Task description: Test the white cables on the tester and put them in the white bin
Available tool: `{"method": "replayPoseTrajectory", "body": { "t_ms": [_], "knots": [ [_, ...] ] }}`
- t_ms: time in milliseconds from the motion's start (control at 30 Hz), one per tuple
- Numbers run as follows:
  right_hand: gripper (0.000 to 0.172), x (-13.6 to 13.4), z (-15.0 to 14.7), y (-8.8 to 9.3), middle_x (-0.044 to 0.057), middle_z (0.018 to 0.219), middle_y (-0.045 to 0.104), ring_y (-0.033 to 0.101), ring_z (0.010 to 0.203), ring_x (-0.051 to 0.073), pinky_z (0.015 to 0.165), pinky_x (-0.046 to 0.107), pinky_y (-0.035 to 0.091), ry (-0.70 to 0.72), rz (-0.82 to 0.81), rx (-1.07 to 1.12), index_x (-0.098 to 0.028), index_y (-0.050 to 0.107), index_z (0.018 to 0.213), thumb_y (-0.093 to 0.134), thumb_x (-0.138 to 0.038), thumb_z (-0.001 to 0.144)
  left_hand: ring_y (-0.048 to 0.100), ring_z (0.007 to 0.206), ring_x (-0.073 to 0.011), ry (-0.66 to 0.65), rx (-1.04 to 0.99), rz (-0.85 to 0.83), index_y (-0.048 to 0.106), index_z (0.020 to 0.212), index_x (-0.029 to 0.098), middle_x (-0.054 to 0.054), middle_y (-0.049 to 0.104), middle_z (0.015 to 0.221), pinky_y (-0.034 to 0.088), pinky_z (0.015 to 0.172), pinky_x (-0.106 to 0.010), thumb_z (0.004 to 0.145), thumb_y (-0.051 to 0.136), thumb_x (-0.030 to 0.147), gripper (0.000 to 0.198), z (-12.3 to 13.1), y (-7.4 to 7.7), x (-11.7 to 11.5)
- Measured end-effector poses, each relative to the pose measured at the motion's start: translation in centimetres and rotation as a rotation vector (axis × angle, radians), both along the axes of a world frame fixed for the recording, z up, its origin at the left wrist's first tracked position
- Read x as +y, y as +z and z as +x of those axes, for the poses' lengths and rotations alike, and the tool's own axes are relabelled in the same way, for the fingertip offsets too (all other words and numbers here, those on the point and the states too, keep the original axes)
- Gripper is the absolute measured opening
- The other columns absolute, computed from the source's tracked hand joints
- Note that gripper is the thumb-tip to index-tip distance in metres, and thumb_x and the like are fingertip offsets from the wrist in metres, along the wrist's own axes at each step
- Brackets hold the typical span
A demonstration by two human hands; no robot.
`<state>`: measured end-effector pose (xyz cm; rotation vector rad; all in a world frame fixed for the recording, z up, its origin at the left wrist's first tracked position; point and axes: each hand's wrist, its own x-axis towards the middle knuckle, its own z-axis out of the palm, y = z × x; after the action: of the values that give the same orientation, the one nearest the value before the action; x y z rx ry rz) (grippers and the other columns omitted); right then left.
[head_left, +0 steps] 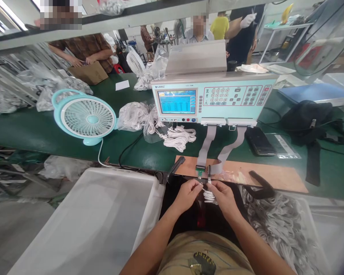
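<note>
White cable (209,196), one, coiled: at the near edge of the desk (126,152), between the two hands. Its coil hangs below the fingertips, which presumably leaves the ends free to handle.

Left hand (189,194): fingers pinching what looks like one end of the cable. Right hand (223,195): fingers pinching close to the coil; the exact part is too small to tell.

Connector boards, two, left (200,172) and right (209,172): just beyond the fingertips, probably set there for a short reach.

Grey ribbon leads, left (206,147) and right (235,143): slack, running from the boards to the tester (232,107), which stands farther off with its screen (177,102) facing the person, likely for easy reading.

Wooden strip (286,179): along the near edge, perhaps to shield the desk top.

Loose cable bundle (179,138): left of the ribbon leads.

Fan (88,118): far left, face tilted upward.

Bin of cables (306,206): near right, within the right arm's reach.

White bin (83,214): near left, beside the left arm.
</note>
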<state>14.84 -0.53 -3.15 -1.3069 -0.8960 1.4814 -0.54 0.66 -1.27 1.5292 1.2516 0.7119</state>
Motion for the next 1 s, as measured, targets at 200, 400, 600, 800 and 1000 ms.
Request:
{"method": "replayPoseTrajectory", "body": {
  "t_ms": [200, 400, 600, 800, 1000],
  "knots": [
    [0.031, 0.3, -0.4, 0.2, 0.002, 0.064, 0.056, 0.045, 0.055, 0.008, 0.052, 0.019, 0.036, -0.052, -0.112, 0.213, -0.011, 0.061, 0.072, 0.071, -0.038, 0.063, 0.048, 0.076, -0.0123, -0.101, 0.074, 0.113, 0.054, 0.074, 0.013, -0.004, 0.051, 0.078, 0.037, 0.068, -0.022, 0.090, 0.033, 0.034, 0.034, -0.3, 0.7, 0.5],
    [0.032, 0.6, -0.9, 0.4, 0.003, 0.061, 0.058, 0.049, 0.053, 0.010, 0.051, 0.020, 0.038, -0.136, -0.233, 0.391, -0.012, 0.062, 0.070, 0.076, -0.037, 0.056, 0.050, 0.072, -0.0115, 0.023, -0.063, 0.045, 0.056, 0.072, 0.012, -0.003, 0.054, 0.077, 0.037, 0.066, -0.021, 0.087, 0.041, 0.034, 0.032, -0.1, -0.7, 0.6],
    [0.030, 0.6, -0.9, 0.1, 0.002, 0.061, 0.058, 0.048, 0.053, 0.009, 0.051, 0.019, 0.037, -0.119, -0.211, 0.382, -0.012, 0.062, 0.069, 0.075, -0.036, 0.057, 0.048, 0.064, -0.0110, 0.166, -0.171, 0.032, 0.057, 0.063, 0.010, -0.002, 0.054, 0.065, 0.036, 0.062, -0.022, 0.083, 0.049, 0.031, 0.029, 0.6, -1.4, 0.4],
    [0.029, 0.5, -0.8, -0.5, 0.003, 0.066, 0.059, 0.049, 0.057, 0.010, 0.054, 0.020, 0.037, -0.101, -0.173, 0.348, -0.012, 0.063, 0.073, 0.073, -0.035, 0.060, 0.048, 0.064, -0.0116, 0.270, -0.207, -0.008, 0.056, 0.062, 0.010, -0.002, 0.054, 0.063, 0.037, 0.063, -0.023, 0.083, 0.047, 0.034, 0.033, 1.5, -1.4, -0.1],
    [0.031, 0.7, -0.7, 0.0, 0.004, 0.066, 0.059, 0.049, 0.058, 0.010, 0.054, 0.020, 0.037, -0.084, -0.187, 0.374, -0.011, 0.063, 0.072, 0.074, -0.037, 0.060, 0.050, 0.065, -0.0124, 0.341, -0.255, -0.045, 0.058, 0.062, 0.010, -0.003, 0.056, 0.064, 0.039, 0.066, -0.023, 0.081, 0.049, 0.041, 0.037, 2.1, -1.9, -0.3]
  ]
}}
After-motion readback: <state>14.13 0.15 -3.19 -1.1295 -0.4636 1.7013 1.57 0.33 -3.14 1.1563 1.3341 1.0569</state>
